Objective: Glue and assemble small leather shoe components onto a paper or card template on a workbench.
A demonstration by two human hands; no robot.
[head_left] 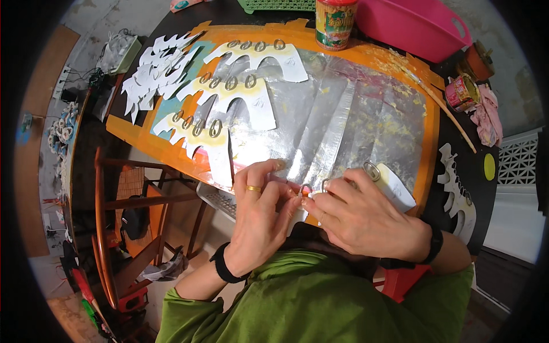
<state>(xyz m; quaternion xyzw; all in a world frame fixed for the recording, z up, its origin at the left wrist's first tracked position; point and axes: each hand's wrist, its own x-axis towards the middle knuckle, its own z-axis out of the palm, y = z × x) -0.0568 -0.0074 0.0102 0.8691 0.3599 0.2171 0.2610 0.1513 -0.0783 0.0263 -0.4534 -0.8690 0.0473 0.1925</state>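
Observation:
At the table's front edge, my left hand (260, 208) and my right hand (363, 220) are bent together, fingertips almost meeting in a pinch on a white scalloped paper cut-out (397, 188). Its broad end sticks out beyond my right hand; the rest is mostly covered. A small metal ring (306, 187) rises between my fingertips, and another oval metal ring (371, 170) sits behind my right knuckles. To the left lie three similar cut-outs, the nearest (219, 153) and the farthest (289, 60) among them, each with several oval rings and yellowish smears along the curved edge.
Plain white cut-outs (157, 74) are heaped at the left. On the right lie another ringed cut-out (459, 200), a long wooden stick (443, 106), an open can (462, 93) and a pink cloth (488, 117). A tall tub (334, 26) and pink basin (412, 26) stand behind.

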